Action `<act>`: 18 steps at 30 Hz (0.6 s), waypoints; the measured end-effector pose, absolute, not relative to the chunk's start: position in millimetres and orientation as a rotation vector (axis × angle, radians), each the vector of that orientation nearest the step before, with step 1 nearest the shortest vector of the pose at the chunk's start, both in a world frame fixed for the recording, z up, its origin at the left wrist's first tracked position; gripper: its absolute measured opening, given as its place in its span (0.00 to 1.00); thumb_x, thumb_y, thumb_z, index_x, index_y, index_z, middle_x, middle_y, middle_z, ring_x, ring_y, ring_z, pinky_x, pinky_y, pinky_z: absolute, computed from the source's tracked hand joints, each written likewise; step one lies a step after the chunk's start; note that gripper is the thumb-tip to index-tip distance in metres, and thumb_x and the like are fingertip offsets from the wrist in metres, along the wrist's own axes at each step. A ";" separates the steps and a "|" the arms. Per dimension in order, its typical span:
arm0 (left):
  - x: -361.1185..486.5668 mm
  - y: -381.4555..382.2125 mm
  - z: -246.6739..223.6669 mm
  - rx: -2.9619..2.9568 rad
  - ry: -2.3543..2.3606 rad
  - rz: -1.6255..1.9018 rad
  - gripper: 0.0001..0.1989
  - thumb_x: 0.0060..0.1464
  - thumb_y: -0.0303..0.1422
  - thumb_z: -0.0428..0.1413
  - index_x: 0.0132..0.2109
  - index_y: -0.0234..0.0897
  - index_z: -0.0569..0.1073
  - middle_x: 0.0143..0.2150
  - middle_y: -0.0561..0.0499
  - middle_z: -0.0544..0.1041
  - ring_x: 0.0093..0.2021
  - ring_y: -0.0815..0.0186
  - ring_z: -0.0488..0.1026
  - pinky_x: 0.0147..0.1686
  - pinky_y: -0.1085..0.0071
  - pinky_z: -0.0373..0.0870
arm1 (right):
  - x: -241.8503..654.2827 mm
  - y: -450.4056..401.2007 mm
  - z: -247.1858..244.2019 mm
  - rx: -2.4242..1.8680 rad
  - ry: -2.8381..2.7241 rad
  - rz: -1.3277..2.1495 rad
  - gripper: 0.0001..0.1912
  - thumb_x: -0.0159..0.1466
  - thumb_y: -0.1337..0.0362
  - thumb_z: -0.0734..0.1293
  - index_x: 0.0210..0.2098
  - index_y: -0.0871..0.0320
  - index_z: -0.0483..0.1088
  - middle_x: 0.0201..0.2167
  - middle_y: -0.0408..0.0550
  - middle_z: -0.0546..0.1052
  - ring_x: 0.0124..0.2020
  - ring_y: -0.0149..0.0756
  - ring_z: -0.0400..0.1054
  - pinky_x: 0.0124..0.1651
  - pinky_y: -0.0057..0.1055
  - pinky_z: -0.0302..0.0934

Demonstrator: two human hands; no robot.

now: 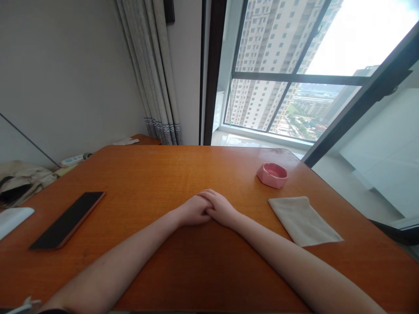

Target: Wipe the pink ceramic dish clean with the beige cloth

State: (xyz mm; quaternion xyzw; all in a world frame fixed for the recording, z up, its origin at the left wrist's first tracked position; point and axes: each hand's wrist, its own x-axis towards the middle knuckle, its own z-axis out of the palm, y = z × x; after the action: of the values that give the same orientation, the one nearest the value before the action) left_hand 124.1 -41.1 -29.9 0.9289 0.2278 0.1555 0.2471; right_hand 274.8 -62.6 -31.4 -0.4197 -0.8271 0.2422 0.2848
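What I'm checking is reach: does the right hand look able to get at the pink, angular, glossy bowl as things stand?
Probably yes: between the right hand and the pink bowl lies only bare brown wooden tabletop. It would first need to unclasp from the left hand.

The tabletop is orange-brown with a faint grain. The bowl is pink, the cloth plain beige, the phone black with a reddish edge. The grey curtain has a dark-and-white patterned band.
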 end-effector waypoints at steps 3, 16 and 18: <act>123.8 -39.9 -31.9 2.527 0.628 0.418 0.07 0.45 0.25 0.51 0.31 0.35 0.74 0.34 0.50 0.77 0.36 0.64 0.72 0.36 0.73 0.66 | 275.7 -62.2 -31.2 -1.125 -2.211 0.651 0.27 0.50 0.75 0.61 0.50 0.58 0.66 0.49 0.50 0.70 0.50 0.39 0.64 0.55 0.36 0.58; 120.2 -32.8 -31.9 2.351 0.819 0.533 0.08 0.52 0.30 0.50 0.39 0.35 0.70 0.28 0.53 0.71 0.28 0.70 0.65 0.30 0.74 0.62 | 304.7 -63.7 -1.3 -1.194 -2.318 0.051 0.26 0.62 0.64 0.59 0.60 0.52 0.56 0.64 0.52 0.54 0.63 0.45 0.48 0.62 0.46 0.46; 119.2 -32.1 -31.3 2.333 0.819 0.534 0.10 0.54 0.33 0.49 0.42 0.36 0.70 0.27 0.55 0.69 0.27 0.71 0.63 0.30 0.75 0.61 | 332.0 -64.4 17.4 -1.392 -2.185 -0.192 0.26 0.64 0.63 0.58 0.61 0.53 0.53 0.64 0.53 0.52 0.64 0.47 0.44 0.63 0.47 0.43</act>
State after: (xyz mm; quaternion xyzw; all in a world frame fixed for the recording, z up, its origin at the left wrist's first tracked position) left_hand 119.2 -32.1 -31.3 0.8795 0.3088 0.2012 0.3012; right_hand 332.0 -64.4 17.4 -0.5163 -0.8101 -0.0711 0.2687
